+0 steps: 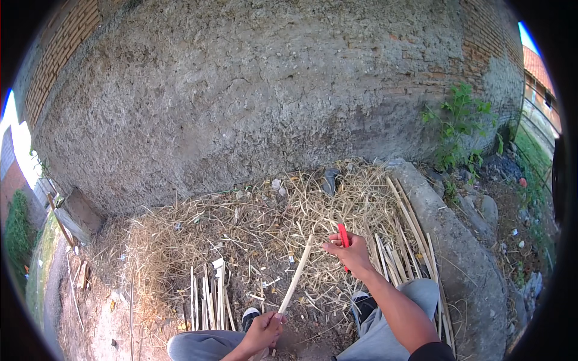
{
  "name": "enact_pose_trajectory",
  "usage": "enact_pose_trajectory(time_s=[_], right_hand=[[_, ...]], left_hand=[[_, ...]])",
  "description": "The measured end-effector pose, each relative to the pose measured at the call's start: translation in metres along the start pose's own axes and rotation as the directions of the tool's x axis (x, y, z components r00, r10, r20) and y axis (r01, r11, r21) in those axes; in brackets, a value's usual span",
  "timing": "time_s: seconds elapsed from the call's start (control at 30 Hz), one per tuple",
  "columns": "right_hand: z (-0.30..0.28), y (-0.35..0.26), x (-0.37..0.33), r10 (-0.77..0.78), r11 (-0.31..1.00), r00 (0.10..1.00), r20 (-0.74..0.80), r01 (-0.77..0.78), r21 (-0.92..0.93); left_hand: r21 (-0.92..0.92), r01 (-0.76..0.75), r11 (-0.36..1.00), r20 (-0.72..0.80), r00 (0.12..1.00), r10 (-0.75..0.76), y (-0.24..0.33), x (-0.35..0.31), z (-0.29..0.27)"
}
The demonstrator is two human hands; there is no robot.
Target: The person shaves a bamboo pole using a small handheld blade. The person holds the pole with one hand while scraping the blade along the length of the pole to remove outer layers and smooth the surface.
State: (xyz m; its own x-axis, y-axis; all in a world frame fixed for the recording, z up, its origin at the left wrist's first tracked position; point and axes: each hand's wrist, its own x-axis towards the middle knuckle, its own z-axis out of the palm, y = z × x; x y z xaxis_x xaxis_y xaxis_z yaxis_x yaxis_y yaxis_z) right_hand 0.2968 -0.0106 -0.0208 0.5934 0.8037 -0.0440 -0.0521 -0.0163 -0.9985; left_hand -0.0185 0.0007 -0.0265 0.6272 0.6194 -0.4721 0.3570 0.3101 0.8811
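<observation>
My left hand (263,332) is closed around the lower end of a long pale wooden strip (296,278), which slants up and to the right between my knees. In my right hand (354,254) is a slim red tool (344,235) shaped like a utility knife; its blade cannot be made out. The fingers of that hand are curled round the tool, just right of the strip's upper end. Between tool and strip a small gap seems to show. Below my right hand, several cut strips (394,265) lie beside my right leg.
Another bundle of pale strips (208,298) lies by my left knee. Shavings (156,259) cover the ground up to a rough plastered wall (271,102). A concrete edge (442,228) curves along the right, with a green plant (457,129) beyond. A block (80,213) stands at far left.
</observation>
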Motion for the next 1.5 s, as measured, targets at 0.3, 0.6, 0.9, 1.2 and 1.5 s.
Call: enact_pose_trajectory(time_s=[0.3, 0.6, 0.9, 1.2, 1.5], right_hand=[[0.008, 0.009, 0.005, -0.254, 0.935, 0.967, 0.03, 0.254, -0.249], [0.003, 0.008, 0.011, -0.452, 0.794, 0.868, 0.206, 0.497, -0.35], [0.002, 0.007, 0.012, -0.606, 0.644, 0.769, 0.202, 0.624, -0.443], [0.013, 0.001, 0.006, -0.498, 0.748, 0.867, -0.015, 0.421, -0.514], [0.001, 0.004, 0.015, 0.083, 0.958, 0.991, -0.101, -0.052, 0.282]], left_hand=[[-0.066, 0.012, 0.998, 0.066, 0.998, -0.008, -0.003, 0.002, 0.004], [0.097, -0.065, 0.993, 0.028, 0.998, 0.062, 0.002, -0.005, 0.007], [0.384, -0.16, 0.909, -0.073, 0.977, 0.203, -0.003, -0.006, 0.013], [0.417, -0.152, 0.896, -0.059, 0.979, 0.194, -0.01, -0.002, 0.016], [0.253, -0.126, 0.959, 0.027, 0.992, 0.123, -0.006, -0.005, 0.021]])
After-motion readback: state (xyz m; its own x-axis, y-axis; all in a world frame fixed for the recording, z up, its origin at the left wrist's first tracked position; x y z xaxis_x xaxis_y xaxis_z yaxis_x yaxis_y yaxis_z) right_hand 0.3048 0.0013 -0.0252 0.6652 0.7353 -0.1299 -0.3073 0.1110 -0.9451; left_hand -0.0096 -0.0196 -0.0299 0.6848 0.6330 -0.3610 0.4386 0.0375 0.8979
